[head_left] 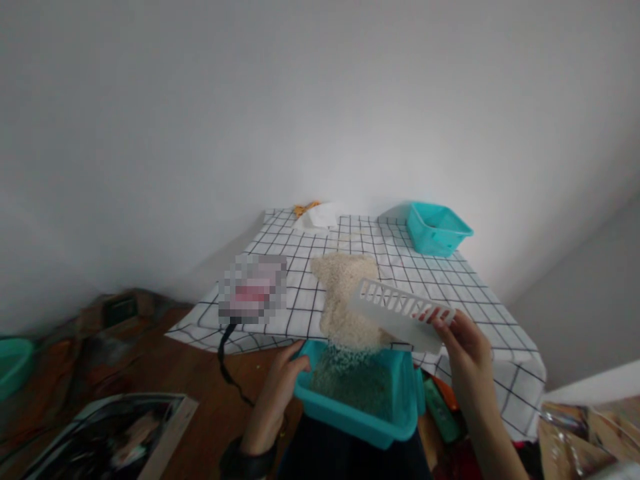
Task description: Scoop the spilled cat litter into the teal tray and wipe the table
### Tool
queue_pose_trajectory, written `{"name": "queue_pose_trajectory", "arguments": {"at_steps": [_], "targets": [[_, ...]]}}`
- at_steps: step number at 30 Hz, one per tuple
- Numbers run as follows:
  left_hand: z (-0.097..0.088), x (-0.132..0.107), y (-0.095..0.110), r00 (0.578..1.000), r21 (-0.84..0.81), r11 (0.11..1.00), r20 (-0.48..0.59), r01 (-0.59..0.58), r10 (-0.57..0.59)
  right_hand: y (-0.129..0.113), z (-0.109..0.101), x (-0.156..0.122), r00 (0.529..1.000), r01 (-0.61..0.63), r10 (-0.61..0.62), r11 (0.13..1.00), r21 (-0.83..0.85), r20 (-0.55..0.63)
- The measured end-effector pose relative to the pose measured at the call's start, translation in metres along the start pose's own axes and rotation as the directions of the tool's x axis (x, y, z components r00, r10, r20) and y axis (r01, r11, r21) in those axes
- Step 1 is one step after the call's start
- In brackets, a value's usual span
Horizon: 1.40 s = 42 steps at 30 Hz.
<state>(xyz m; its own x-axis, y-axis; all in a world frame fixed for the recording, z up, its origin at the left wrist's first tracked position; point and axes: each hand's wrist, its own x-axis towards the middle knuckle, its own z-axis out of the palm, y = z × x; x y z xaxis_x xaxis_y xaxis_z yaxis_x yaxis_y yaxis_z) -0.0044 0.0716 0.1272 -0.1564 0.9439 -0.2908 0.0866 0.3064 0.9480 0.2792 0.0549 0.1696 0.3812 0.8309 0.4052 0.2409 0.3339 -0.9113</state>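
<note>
My left hand [283,383] is closed on the left rim of a turquoise plastic bin [345,407], held just below the table's front edge. In my right hand [467,347] is a white plastic panel [395,310] with a row of slots along its upper edge, tilted over the front of the table. Against its left side lies a heap of pale grains, like rice [345,280], which stretches to the edge. Grains are falling off there into the bin, where more of them cover the bottom.
A checked cloth [300,293] covers the table. A second turquoise bin [437,230] stands at the back right, and a white cloth [320,217] lies at the back. On the left is a blurred-out object [253,287] with a black strap [225,363]. Packages [575,433] sit at lower right.
</note>
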Motion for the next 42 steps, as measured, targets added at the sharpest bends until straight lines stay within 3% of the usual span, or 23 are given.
{"name": "queue_pose_trajectory", "arguments": {"at_steps": [9, 13, 17, 21, 26, 31, 42], "targets": [[0.000, 0.004, -0.001, 1.000, 0.016, 1.000, -0.004, 0.007, -0.007, -0.001, -0.016, -0.009, 0.998, 0.045, -0.042, 0.996, -0.073, 0.046], [-0.003, 0.008, -0.003, 0.998, 0.026, 0.999, 0.049, 0.023, -0.024, -0.004, -0.016, -0.002, 1.000, 0.016, -0.016, 1.000, -0.015, -0.013], [-0.008, 0.013, -0.009, 0.996, 0.035, 0.999, 0.091, 0.021, -0.024, 0.005, -0.013, 0.027, 0.990, 0.049, -0.039, 0.996, 0.069, -0.137], [-0.009, 0.013, -0.013, 0.997, 0.017, 0.997, 0.001, 0.072, -0.072, 0.029, -0.007, 0.071, 0.959, 0.109, -0.099, 0.994, 0.023, -0.267], [-0.011, 0.007, -0.007, 0.998, -0.015, 0.998, 0.007, 0.062, -0.062, 0.049, 0.003, 0.102, 0.962, 0.118, -0.124, 0.992, -0.040, -0.244], [-0.014, 0.006, -0.009, 0.998, -0.033, 0.998, -0.043, 0.053, -0.054, 0.045, 0.011, 0.091, 0.983, 0.097, -0.094, 0.995, 0.010, -0.156], [-0.012, 0.001, -0.005, 1.000, 0.019, 0.999, 0.013, -0.028, 0.028, 0.030, 0.018, 0.056, 0.999, 0.032, -0.029, 0.992, 0.122, -0.028]]}}
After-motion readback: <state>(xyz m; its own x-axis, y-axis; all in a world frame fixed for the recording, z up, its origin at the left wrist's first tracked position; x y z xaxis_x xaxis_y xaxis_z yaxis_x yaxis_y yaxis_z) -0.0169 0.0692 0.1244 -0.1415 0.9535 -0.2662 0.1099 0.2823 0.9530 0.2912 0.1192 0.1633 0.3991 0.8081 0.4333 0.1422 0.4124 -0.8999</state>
